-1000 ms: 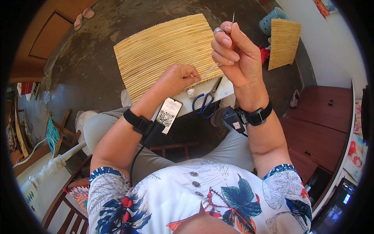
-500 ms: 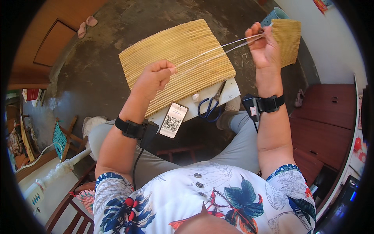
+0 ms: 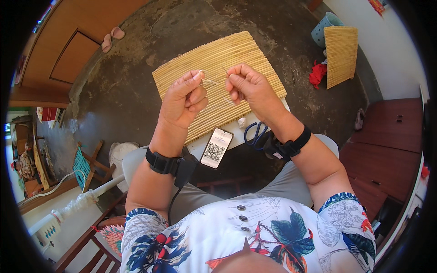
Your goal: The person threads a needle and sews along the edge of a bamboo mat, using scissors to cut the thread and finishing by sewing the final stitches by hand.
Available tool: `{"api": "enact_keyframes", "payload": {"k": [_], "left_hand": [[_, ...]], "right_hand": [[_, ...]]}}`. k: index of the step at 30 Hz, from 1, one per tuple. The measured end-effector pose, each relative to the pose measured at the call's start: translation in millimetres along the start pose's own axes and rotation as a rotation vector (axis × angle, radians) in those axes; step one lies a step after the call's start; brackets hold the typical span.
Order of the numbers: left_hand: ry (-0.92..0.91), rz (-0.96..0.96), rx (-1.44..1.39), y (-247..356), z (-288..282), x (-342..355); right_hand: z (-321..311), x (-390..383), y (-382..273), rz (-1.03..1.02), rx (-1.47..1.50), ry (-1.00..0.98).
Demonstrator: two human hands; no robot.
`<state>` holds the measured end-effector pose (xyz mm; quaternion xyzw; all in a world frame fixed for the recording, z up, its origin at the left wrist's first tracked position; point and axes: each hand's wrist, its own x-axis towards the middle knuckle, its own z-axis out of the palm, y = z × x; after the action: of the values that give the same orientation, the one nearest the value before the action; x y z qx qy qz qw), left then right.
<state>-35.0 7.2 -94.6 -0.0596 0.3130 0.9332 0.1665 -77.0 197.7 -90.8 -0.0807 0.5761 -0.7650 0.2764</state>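
White thread (image 3: 210,82) is pinched in my left hand (image 3: 185,98), with a small loop of it near the thumb and fingertip. Close by on the right, my right hand (image 3: 248,84) is closed on a thin needle (image 3: 225,70) whose end sticks up past the fingertips. Some thread also hangs below those fingers. Both hands are held over a mat of straw-coloured sticks (image 3: 218,52) lying on a white board. Dark blue-handled scissors (image 3: 256,134) lie at its near edge, partly hidden by my right wrist. Beside them sits a small white lump (image 3: 241,122).
A phone (image 3: 216,148) lies at the board's near edge. At the far right a second stick mat (image 3: 341,54) leans by a blue basket (image 3: 328,22) and a red cloth (image 3: 317,74). Pink slippers (image 3: 111,39) are at the far left; dark red cabinets (image 3: 387,132) stand right.
My right hand has come down and left from the far right, close to my left hand. The thread stretched between them is now slack. The view has shifted slightly.
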Motion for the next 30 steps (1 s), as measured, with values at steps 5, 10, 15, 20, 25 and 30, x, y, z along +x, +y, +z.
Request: {"api": "enact_keyframes", "payload": {"k": [5, 10, 15, 20, 25, 30], "left_hand": [[0.038, 0.022, -0.034, -0.4, -1.2, -0.9], [-0.060, 0.081, -0.051, -0.7, -0.7, -2.7], [-0.078, 0.078, -0.004, -1.4, 3.4, -4.2], [0.008, 0.092, 0.171, -7.9, 16.4, -3.8], [0.092, 0.127, 0.297, -15.1, 22.5, -4.6], [0.051, 0.131, 0.324, -17.6, 22.5, -4.2]], "right_hand": [[7.3, -4.3, 3.0, 0.032, 0.106, 0.023], [10.2, -3.3, 6.0, 0.051, 0.173, 0.096], [17.9, -4.5, 8.2, 0.055, 0.211, 0.024], [25.7, -7.8, 5.8, 0.036, 0.204, 0.031], [23.6, -9.7, 8.5, 0.031, 0.255, 0.105], [22.8, -10.2, 6.5, 0.022, 0.291, 0.145]]}}
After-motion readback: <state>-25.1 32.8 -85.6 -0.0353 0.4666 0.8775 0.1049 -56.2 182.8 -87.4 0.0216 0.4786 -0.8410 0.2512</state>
